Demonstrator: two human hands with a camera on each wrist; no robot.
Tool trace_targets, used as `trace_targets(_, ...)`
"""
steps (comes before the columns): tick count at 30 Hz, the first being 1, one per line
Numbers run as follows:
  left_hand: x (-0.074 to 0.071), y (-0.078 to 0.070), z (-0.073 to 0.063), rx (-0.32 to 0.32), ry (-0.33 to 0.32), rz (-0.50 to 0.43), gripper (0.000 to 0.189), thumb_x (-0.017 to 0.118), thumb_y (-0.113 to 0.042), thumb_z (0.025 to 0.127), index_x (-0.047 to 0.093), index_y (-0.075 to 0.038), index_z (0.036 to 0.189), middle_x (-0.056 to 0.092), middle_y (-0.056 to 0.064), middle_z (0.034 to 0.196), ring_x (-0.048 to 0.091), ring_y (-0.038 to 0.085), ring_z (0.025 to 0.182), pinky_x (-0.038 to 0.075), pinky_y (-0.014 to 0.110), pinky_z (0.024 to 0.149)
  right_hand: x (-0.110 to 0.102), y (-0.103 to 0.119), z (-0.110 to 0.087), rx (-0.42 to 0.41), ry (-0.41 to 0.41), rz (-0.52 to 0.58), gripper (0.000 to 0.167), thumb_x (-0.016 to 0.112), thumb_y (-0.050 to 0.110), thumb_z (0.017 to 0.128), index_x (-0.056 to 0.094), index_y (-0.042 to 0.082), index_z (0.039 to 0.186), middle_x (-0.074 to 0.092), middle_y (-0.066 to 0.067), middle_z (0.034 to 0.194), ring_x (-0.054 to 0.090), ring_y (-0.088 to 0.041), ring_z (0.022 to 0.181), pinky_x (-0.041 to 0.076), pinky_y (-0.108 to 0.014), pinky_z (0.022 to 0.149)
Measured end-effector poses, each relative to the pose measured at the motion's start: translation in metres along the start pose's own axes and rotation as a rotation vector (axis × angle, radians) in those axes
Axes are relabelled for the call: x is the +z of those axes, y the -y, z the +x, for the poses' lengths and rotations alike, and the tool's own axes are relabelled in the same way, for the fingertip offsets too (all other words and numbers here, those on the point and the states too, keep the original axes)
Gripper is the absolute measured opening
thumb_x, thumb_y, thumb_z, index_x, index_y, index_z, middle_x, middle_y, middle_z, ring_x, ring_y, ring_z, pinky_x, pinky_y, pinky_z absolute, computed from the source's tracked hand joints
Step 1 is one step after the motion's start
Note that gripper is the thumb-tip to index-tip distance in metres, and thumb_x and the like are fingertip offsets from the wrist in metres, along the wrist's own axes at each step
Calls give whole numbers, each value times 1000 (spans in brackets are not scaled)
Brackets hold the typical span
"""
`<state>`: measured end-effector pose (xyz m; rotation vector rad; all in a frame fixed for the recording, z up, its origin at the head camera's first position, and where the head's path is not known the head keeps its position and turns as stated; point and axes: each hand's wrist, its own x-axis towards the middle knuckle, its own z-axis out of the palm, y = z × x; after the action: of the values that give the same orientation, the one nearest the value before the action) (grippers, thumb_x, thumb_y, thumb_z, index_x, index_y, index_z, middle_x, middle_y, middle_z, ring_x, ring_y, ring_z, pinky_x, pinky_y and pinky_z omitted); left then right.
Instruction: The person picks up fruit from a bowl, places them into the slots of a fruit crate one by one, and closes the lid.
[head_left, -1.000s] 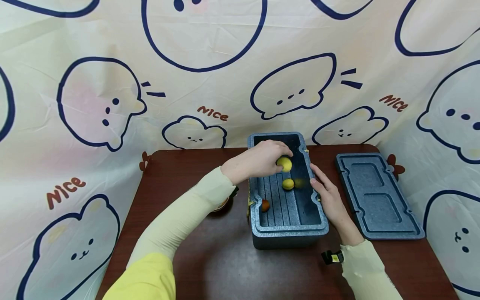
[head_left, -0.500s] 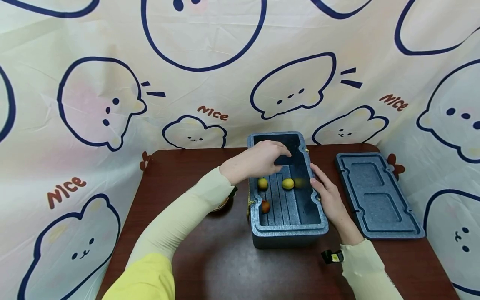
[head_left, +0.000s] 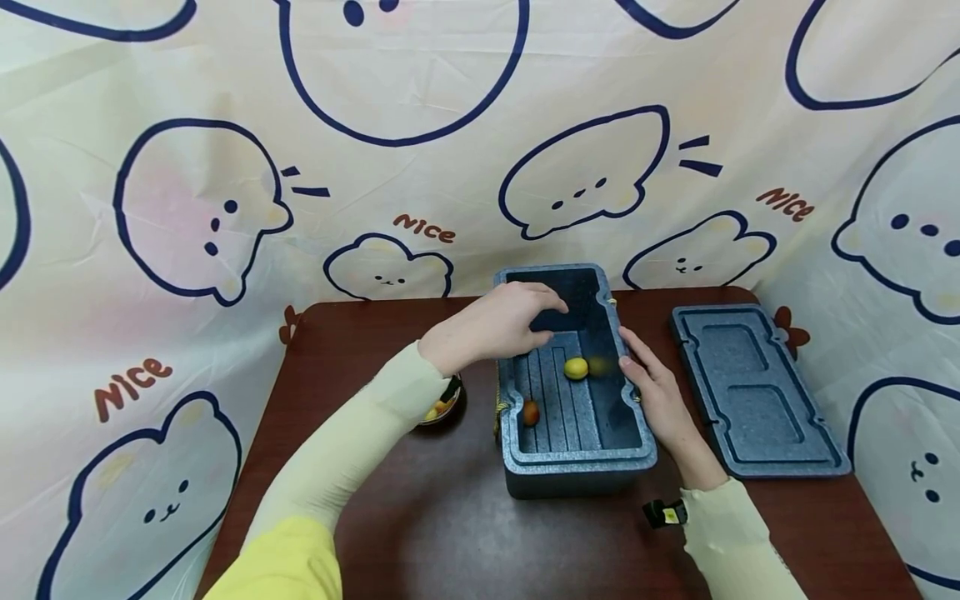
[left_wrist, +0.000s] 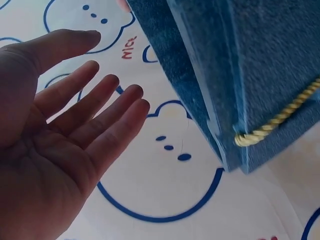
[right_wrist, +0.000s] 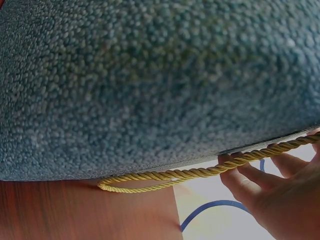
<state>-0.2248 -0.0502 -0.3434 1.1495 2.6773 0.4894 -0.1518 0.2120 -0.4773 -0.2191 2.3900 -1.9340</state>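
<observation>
A blue-grey foam box [head_left: 581,457] stands lidless on the table, with yellow rope at its sides. On its ribbed floor lie a small yellow lemon-like fruit [head_left: 576,368] and an orange-brown round fruit [head_left: 531,412]. My left hand [head_left: 491,327] hovers over the box's left rim, holding nothing. Its fingers are spread and the palm shows in the left wrist view [left_wrist: 65,135]. My right hand [head_left: 660,392] rests against the box's right side. Its fingers touch the outer wall near the rope [right_wrist: 210,171] in the right wrist view.
The foam lid [head_left: 765,392] lies on the table right of the box. A small round bowl [head_left: 442,404] with yellow and orange pieces stands left of the box, partly covered by the left sleeve. A printed cloth [head_left: 420,183] hangs behind the brown table [head_left: 442,533].
My left hand let go of a yellow fruit, which then lay near the box's left wall and is now out of sight. That hand has shifted slightly left. The right hand stays put.
</observation>
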Motion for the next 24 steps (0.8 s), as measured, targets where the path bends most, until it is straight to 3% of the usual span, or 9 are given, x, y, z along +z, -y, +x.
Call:
trace_targets(8,-5,23,-32,-36,-132,-46,39,69,-20,97,64,-10,134,61,7,139,62,21,116,51,35,100,0,1,0,-7,0,-15,54,42,35,110,31,22,160,26,-2,165,22,-25,151,20,-60,118)
trace_targets(13,-5,42,-56,-92,-199,-82,43,70,-21,96,62,-8,136,60,8,140,59,24,122,48,40,105,0,1,0,-4,3,-14,54,42,35,110,30,22,160,25,-2,166,22,-25,150,20,-59,119)
trace_targets(24,20,87,-101,-271,-279,-115,42,70,-24,96,63,-11,135,60,10,140,54,30,130,43,49,110,0,1,-1,-2,2,-8,54,42,35,110,30,22,161,25,-2,166,22,-25,150,21,-54,120)
